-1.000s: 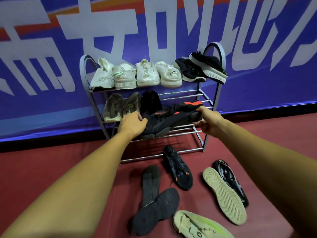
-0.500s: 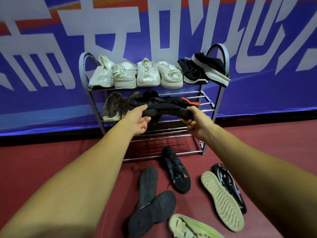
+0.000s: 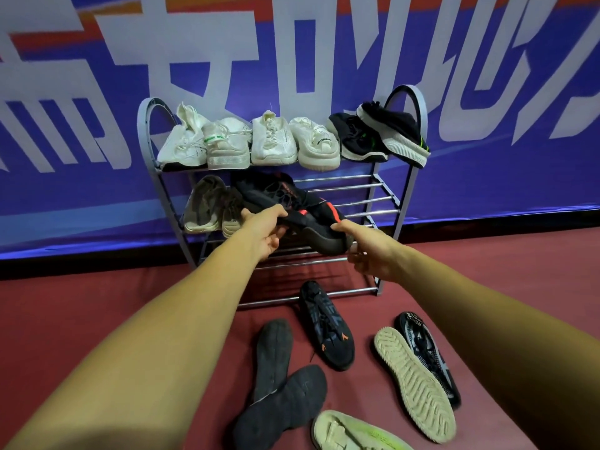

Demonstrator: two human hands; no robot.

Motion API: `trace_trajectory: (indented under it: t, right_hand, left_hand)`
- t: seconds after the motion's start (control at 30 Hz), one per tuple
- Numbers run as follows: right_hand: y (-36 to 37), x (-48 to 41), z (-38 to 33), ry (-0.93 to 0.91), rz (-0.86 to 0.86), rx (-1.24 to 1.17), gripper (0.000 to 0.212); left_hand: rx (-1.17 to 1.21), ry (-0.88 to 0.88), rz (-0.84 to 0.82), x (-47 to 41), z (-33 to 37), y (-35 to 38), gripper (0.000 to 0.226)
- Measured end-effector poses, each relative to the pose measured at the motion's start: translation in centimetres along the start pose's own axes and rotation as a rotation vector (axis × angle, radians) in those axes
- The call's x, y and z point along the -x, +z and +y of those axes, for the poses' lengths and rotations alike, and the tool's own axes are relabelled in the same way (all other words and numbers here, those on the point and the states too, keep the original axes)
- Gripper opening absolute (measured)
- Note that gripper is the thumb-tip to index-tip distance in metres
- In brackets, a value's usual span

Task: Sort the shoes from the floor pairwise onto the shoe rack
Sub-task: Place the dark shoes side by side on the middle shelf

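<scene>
A black shoe with orange marks (image 3: pixel 316 219) lies across the middle shelf of the grey metal shoe rack (image 3: pixel 383 193), beside a second black shoe (image 3: pixel 269 190) behind it. My left hand (image 3: pixel 266 232) grips its toe end and my right hand (image 3: pixel 363 248) grips its heel end. A beige pair (image 3: pixel 207 206) sits to the left on that shelf. The top shelf holds several white shoes (image 3: pixel 272 141) and a black pair (image 3: pixel 380 134). On the red floor lie a black-orange shoe (image 3: pixel 328 326), two dark shoes sole up (image 3: pixel 276 378), a cream-soled shoe (image 3: pixel 412 381), a patterned black shoe (image 3: pixel 428 349) and a pale green shoe (image 3: pixel 354 433).
A blue banner with large white characters (image 3: pixel 292 60) hangs right behind the rack. The rack's lower rails (image 3: pixel 311 293) carry nothing. Bare red floor (image 3: pixel 81 313) lies left of the scattered shoes and right of the rack.
Both hands lifted the black-orange shoe from in front of the lower rails up to the middle shelf, where it now rests tilted beside the other black shoe.
</scene>
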State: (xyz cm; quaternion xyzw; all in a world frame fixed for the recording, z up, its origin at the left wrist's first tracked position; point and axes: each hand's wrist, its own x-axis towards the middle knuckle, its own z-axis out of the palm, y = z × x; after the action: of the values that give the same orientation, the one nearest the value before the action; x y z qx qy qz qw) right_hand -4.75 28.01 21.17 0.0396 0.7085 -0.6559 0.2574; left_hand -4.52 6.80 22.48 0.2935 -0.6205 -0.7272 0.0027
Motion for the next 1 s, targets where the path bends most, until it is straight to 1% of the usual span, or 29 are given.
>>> trace_trajectory:
  t: [0.1,0.13,0.17,0.2,0.23,0.3,0.33,0.37,0.43,0.5,0.6,0.67,0.73,0.83,0.93,1.0]
  right_hand:
    - [-0.7,0.2,0.0,-0.017,-0.025,0.085,0.031]
    - [-1.0,0.3,0.0,-0.011,-0.038,0.11,0.03]
    - [-1.3,0.4,0.1,-0.004,-0.055,0.121,0.029]
    - [-1.6,0.3,0.1,0.0,-0.071,0.122,0.028]
    - [-1.8,0.3,0.2,0.0,-0.08,0.123,0.029]
    - [-2.1,0.4,0.3,-0.003,-0.095,0.139,0.032]
    - [-2.1,0.4,0.4,-0.005,-0.108,0.149,0.033]
    - [-2.0,0.4,0.5,-0.012,-0.117,0.154,0.034]
    - [-1.7,0.4,0.4,-0.019,-0.105,0.147,0.034]
    - [-1.6,0.4,0.4,-0.015,-0.092,0.147,0.035]
    - [-1.9,0.0,0.6,-0.03,-0.087,0.159,0.038]
    - [-2.4,-0.4,0.5,-0.049,-0.054,0.161,0.046]
    - [-2.9,-1.0,0.3,-0.068,-0.039,0.184,0.045]
    - [-3.1,-1.8,0.3,-0.06,-0.035,0.209,0.036]
    - [-2.3,-3.0,0.8,-0.07,0.043,0.18,0.052]
    - [-1.5,-3.9,1.2,-0.067,0.079,0.141,0.052]
  left_hand:
    - [-0.057,0.037,-0.016,-0.2,-0.6,0.0,0.094]
    - [-0.066,0.057,-0.008,-0.4,-0.9,0.3,0.095]
    - [-0.07,0.071,-0.003,-0.5,-1.1,0.6,0.092]
    - [-0.059,0.078,-0.008,-0.5,-1.4,0.9,0.084]
    - [-0.047,0.072,-0.027,-0.3,-1.6,1.2,0.071]
    - [-0.078,0.087,-0.093,0.1,-1.7,1.9,0.031]
    - [-0.129,0.091,-0.135,0.4,-1.9,2.1,0.019]
    - [-0.186,0.082,-0.177,0.8,-2.1,2.3,0.017]
    - [-0.268,0.056,-0.253,1.3,-2.2,2.6,0.022]
    - [-0.281,0.047,-0.279,1.5,-2.3,2.9,0.036]
    - [-0.292,0.107,-0.221,0.9,-2.6,3.4,0.065]
    - [-0.251,0.134,-0.184,0.4,-2.8,3.7,0.077]
    - [-0.23,0.155,-0.165,0.0,-3.1,3.9,0.076]
    - [-0.274,0.178,-0.184,-0.6,-3.7,4.1,0.074]
    - [-0.251,0.216,-0.2,-1.4,-4.4,4.3,0.065]
    - [-0.25,0.236,-0.241,-2.0,-4.5,4.3,0.064]
